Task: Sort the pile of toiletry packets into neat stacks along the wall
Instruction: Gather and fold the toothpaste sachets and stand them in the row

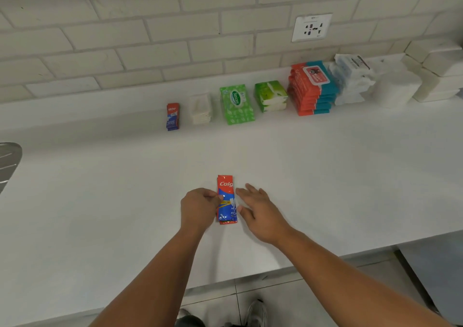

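At lower centre your left hand [198,207] is pinching the left edge of the Colgate sachets [226,199], fingers curled. Your right hand [260,211] is lying just beside them, fingers straight and spread. Six stacks are sitting along the wall [125,38]: Colgate stack [172,116], white sachets [200,108], Sanicare wipes [236,103], green tissue packs [270,96], red-and-teal wipes [313,88], white wipe packs [350,81]. White bundles [436,73] at upper right are running off the frame, too blurred to count.

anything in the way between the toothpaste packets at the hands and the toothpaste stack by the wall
Nothing visible. Only bare counter lies between the toothpaste packets, pinched by the left hand, and the toothpaste stack at the row's left end.
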Tool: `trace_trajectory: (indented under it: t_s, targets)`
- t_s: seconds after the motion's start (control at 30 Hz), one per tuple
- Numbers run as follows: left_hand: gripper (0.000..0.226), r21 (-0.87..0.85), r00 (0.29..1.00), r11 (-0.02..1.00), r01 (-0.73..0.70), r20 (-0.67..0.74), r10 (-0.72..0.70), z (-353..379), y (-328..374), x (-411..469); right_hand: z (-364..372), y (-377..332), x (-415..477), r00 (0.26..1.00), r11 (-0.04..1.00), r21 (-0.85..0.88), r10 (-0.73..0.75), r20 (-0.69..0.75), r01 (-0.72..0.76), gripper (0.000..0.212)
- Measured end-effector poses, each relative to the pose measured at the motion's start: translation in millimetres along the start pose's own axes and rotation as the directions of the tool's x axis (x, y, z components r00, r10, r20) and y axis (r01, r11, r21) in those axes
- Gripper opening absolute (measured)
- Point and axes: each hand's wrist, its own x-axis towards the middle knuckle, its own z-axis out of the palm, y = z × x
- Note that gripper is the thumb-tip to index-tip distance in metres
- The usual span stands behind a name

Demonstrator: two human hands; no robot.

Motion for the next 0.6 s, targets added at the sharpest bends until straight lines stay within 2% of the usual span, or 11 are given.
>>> trace_trajectory:
  t_s: [0.2,0.3,0.4,0.47,0.6]
  targets:
    - [0.033,0.167,0.992,0.980,-0.112,-0.044,0.121,-6,-6,-13,4,9,-5,0.994,0.991,-0.089,-0.101,0.040,0.104,0.065]
    - [0.045,0.199,0.973,0.953,-0.230,0.072,0.220,-13,-15,-21,4,12,-4,0.989,0.982,-0.128,-0.134,0.057,0.140,0.073]
    - [0.066,0.231,0.921,0.896,-0.380,0.183,0.343,-16,-26,-27,2,16,-3,0.987,0.978,-0.139,-0.147,0.065,0.155,0.072]
    - [0.071,0.253,0.907,0.874,-0.414,0.192,0.374,-16,-30,-29,2,17,-1,0.986,0.979,-0.133,-0.149,0.075,0.157,0.070]
    - [0.067,0.265,0.902,0.864,-0.429,0.185,0.391,-12,-26,-33,1,19,2,0.986,0.982,-0.108,-0.147,0.081,0.156,0.069]
